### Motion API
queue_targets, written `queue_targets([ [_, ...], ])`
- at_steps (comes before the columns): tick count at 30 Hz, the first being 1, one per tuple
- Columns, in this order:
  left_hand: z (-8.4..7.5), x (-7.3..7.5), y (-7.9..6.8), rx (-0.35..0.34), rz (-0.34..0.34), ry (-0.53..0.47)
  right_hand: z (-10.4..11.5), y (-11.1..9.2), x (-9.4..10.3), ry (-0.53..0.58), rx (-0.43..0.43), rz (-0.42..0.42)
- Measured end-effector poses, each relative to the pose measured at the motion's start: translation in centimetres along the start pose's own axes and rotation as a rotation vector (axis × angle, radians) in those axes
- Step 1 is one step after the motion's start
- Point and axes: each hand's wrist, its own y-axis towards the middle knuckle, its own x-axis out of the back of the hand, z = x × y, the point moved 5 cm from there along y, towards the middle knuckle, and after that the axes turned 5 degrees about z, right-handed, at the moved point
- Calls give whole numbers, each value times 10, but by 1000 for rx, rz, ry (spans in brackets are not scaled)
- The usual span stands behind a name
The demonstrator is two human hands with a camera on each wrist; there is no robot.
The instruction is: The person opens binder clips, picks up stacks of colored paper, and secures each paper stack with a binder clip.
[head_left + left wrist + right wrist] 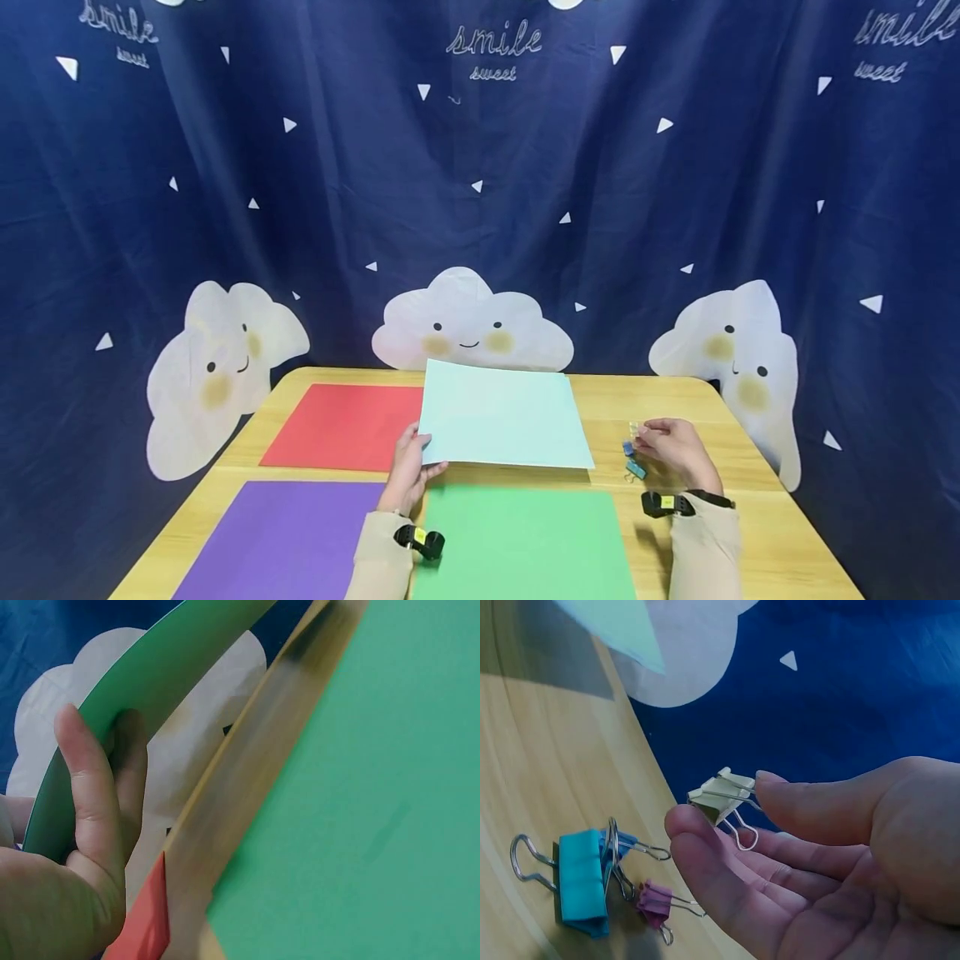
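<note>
My left hand grips light blue-green sheets of paper at the lower left corner, raised over the table. A second edge shows at the upper right corner; how many sheets there are I cannot tell. In the left wrist view the held paper looks green and bends. My right hand pinches a small pale yellow binder clip by thumb and fingertips, its wire handles turned towards the palm. Below it on the table lie a large teal binder clip, a blue one and a purple-pink one.
A red sheet lies at the back left of the wooden table, partly under the held paper. Nearer are a purple sheet and a green sheet. A dark blue curtain with clouds hangs behind.
</note>
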Motion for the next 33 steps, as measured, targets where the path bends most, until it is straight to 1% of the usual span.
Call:
queue_targets([
  [3, -3, 0, -5, -5, 1, -10, 2, -1, -1, -23, 0, -6],
  [9, -9, -2, -12, -23, 33, -11, 4, 0, -1, -34, -10, -38],
  [13, -10, -1, -19, -41, 64, -21, 5, 0, -3, -53, -16, -55],
  [17, -10, 3, -24, -41, 66, -19, 6, 1, -7, -52, -1, -56],
  [19, -9, 6, -25, -35, 60, -23, 7, 1, -9, -33, 7, -49],
  [24, -11, 9, -28, -39, 76, -21, 7, 3, -14, 30, 22, -36],
  [29, -11, 8, -30, -28, 87, -9, 9, 3, -17, 130, 18, -24],
  [33, -11, 5, -27, -27, 101, -19, 14, 3, -19, 192, 5, -33],
])
